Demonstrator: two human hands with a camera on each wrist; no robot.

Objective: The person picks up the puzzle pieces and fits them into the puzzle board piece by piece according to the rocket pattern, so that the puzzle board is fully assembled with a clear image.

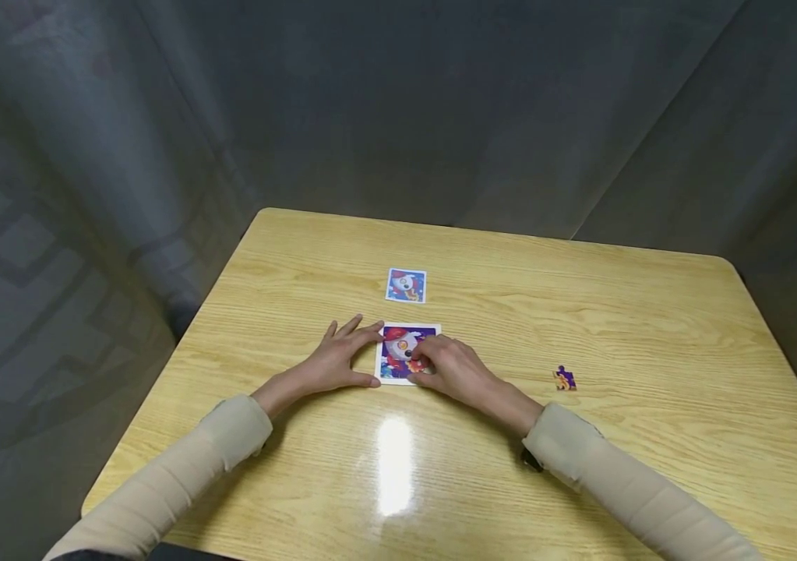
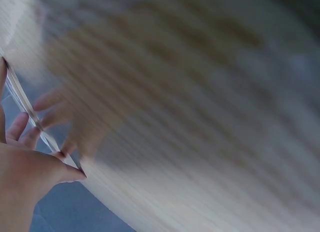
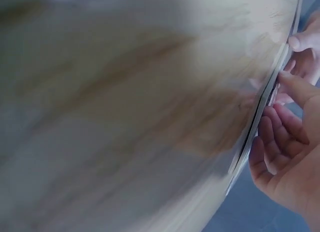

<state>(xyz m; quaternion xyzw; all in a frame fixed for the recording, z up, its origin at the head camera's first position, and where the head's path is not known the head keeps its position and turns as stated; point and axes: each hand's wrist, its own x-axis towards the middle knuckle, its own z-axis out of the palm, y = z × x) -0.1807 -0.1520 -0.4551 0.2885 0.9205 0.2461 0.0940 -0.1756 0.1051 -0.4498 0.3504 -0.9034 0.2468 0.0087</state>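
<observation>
A jigsaw puzzle (image 1: 398, 351) of a cartoon character lies in a white-bordered tray (image 1: 380, 366) on the table. My left hand (image 1: 331, 362) stands at the tray's left side with fingers spread, thumb at the lower left corner and forefinger at the upper left. Over the puzzle's right part is my right hand (image 1: 450, 370), its fingers curled and pinching a small puzzle piece (image 3: 273, 94) just above the tray. That hand covers the tray's right side in the head view. Both wrist views show the hands at the tray's edge, seen low along the tabletop.
A loose purple and orange puzzle piece (image 1: 565, 379) lies on the table to the right. Beyond the tray is a small picture card (image 1: 406, 286) with a similar character. The wooden table (image 1: 580, 304) has grey curtains (image 1: 405, 117) behind and beside it.
</observation>
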